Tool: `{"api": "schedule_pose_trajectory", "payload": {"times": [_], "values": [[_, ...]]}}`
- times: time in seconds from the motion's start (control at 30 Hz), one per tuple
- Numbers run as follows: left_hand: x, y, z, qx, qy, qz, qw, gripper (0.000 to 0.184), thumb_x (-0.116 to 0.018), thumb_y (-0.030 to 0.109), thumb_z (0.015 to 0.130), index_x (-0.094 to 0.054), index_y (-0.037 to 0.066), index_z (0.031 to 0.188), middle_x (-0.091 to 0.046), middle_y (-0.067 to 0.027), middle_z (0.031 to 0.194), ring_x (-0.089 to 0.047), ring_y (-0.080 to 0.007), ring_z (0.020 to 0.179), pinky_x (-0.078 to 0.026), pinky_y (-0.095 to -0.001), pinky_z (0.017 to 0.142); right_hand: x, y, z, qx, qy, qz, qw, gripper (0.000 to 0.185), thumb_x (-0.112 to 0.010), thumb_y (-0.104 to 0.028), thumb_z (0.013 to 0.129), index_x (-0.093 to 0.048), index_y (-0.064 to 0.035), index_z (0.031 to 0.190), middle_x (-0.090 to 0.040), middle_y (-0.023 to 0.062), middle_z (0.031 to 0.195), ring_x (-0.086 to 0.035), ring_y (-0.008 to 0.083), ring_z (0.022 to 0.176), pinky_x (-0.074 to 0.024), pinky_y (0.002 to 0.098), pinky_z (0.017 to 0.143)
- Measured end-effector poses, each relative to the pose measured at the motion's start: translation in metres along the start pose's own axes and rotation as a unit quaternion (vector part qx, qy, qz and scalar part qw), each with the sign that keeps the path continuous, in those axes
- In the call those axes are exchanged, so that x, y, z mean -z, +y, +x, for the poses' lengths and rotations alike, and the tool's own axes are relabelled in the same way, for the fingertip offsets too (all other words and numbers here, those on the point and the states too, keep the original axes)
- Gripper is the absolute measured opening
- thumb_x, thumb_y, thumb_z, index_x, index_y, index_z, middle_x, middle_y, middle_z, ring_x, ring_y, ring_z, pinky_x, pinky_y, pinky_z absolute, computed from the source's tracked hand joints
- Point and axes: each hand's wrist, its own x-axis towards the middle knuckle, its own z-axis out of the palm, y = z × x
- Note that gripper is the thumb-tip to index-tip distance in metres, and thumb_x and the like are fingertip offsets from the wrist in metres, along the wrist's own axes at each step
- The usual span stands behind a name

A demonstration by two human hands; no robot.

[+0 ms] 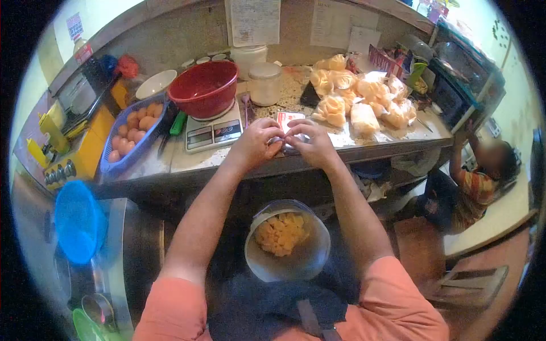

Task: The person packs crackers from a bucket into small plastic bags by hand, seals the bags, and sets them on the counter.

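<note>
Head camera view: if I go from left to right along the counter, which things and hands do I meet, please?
Yellow squeeze bottles, blue egg basket, red bowl, left hand, right hand, pile of filled clear bags.

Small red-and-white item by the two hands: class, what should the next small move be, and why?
Perhaps the left hand should steady the red-and-white item while the right hand adjusts its grip: both hands' fingertips meet close beside it near the edge of the counter, and they hide what they may be pinching.
</note>
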Motion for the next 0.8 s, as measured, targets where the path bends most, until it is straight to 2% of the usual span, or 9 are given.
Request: {"api": "schedule_pose_trajectory", "payload": {"times": [0.13,0.33,0.53,0.8], "values": [[0.0,-0.003,-0.002,0.006,-0.008,0.024,1.0,0.012,-0.072,0.01,0.076,-0.07,0.007,0.087,-0.066,-0.0123,0.095,-0.063,-0.0317,0.093,-0.05,-0.04,0.082,0.007,-0.003,0.001,-0.011,-0.052,0.053,0.997,0.017,-0.074,-0.017,0.084,-0.069,-0.0026,0.091,-0.064,0.0128,0.118,-0.06,0.0261,0.111,-0.0471,0.0362,0.094],[0.001,0.001,-0.001,0.014,0.003,0.03,0.999,0.01,-0.071,0.009,0.077,-0.069,0.004,0.085,-0.065,-0.0136,0.092,-0.063,-0.0322,0.09,-0.051,-0.0394,0.081,0.001,-0.003,-0.004,0.056,0.021,-0.033,0.998,0.013,-0.073,-0.015,0.083,-0.07,-0.0048,0.091,-0.064,0.0146,0.117,-0.061,0.0295,0.111,-0.0474,0.0379,0.095],[0.002,0.002,0.001,0.024,0.015,0.016,0.999,0.01,-0.071,0.008,0.078,-0.066,0.003,0.085,-0.065,-0.0143,0.093,-0.062,-0.0329,0.091,-0.05,-0.0394,0.082,-0.01,-0.003,-0.007,0.041,0.106,-0.08,0.99,0.012,-0.075,-0.013,0.077,-0.072,-0.0095,0.088,-0.066,0.0147,0.113,-0.061,0.0327,0.105,-0.0478,0.0404,0.093],[0.002,-0.001,0.0,0.005,-0.002,0.018,1.0,0.012,-0.07,0.008,0.078,-0.063,0.003,0.088,-0.064,-0.0139,0.097,-0.061,-0.0325,0.096,-0.048,-0.0406,0.085,0.001,-0.008,-0.004,0.023,0.033,-0.082,0.996,0.012,-0.074,-0.017,0.08,-0.072,-0.0077,0.087,-0.067,0.0126,0.113,-0.063,0.0285,0.105,-0.0491,0.0373,0.091]]}}
